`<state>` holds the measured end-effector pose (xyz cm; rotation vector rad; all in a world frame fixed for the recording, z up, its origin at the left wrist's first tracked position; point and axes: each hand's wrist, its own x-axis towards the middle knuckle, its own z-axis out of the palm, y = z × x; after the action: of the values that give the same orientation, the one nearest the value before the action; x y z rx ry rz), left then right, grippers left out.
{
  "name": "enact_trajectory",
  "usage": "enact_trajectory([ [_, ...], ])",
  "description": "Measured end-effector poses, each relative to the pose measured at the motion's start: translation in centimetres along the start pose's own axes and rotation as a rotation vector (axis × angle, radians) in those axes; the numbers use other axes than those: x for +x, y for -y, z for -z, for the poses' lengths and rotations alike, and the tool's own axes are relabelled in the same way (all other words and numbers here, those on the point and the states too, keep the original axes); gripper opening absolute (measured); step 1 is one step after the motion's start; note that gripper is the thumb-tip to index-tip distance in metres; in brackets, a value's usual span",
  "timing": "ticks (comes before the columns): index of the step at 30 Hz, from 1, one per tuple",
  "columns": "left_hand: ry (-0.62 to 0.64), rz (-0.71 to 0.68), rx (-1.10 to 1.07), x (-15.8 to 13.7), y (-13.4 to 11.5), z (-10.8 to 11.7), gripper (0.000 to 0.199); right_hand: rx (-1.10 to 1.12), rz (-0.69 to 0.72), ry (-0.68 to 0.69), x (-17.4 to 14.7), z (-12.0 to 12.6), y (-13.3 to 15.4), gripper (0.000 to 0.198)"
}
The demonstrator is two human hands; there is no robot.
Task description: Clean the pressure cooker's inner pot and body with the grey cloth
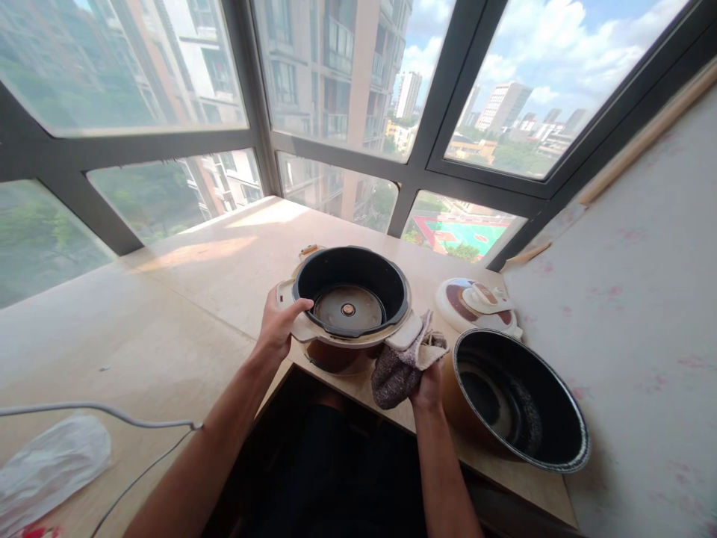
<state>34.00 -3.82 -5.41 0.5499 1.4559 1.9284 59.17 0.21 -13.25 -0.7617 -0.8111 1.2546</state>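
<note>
In the middle of the head view stands an electric pressure cooker body [350, 340], its dark inside showing a round heating plate [364, 308]. My left hand [277, 321] grips the cooker's pale left handle, with the thumb over the rim. A grey-brown cloth [395, 373] is bunched in my right hand [429, 388], at the cooker's right handle. To the right a black-lined inner pot [520, 400] leans toward me. Behind that pot lies the white and brown lid [476, 305].
A pale counter [184, 299] runs under the windows, and its front edge is close to me. At the left lie a white cable [101, 407] and a clear plastic bag [61, 456]. A papered wall [638, 321] borders the right side.
</note>
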Motion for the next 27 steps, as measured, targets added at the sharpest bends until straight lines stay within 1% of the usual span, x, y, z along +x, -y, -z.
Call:
enact_trajectory([
  [3,0.028,0.017,0.006,0.4,0.0,0.2,0.069,0.007,-0.034,-0.001,-0.8,0.2,-0.1,0.046],
  [6,0.077,0.024,0.005,0.8,-0.1,0.3,0.068,-0.001,-0.034,0.002,-1.6,0.2,-0.1,0.045],
  [10,0.120,0.035,0.025,1.4,-0.5,0.2,0.067,0.010,-0.058,-0.038,-2.9,0.0,0.1,0.045],
  [13,0.161,0.047,0.045,2.0,-0.6,0.2,0.065,-0.010,-0.050,-0.055,-3.8,-0.1,0.2,0.047],
  [17,0.271,0.048,0.061,3.4,-0.8,0.3,0.058,-0.029,-0.027,-0.043,-5.2,-0.5,0.2,0.048],
  [21,0.403,0.073,0.105,5.5,-1.1,0.9,0.052,-0.083,0.001,-0.034,-6.8,-1.6,-0.1,0.046],
  [23,0.474,0.093,0.121,6.9,-1.4,1.2,0.050,-0.133,-0.023,0.006,-7.5,-2.4,-0.4,0.044],
  [25,0.542,0.112,0.125,8.3,-1.8,1.6,0.048,-0.191,-0.042,0.092,-8.0,-3.2,-0.6,0.040],
  [27,0.609,0.130,0.131,9.7,-2.3,1.9,0.044,-0.251,-0.021,0.196,-8.3,-4.0,-0.7,0.037],
])
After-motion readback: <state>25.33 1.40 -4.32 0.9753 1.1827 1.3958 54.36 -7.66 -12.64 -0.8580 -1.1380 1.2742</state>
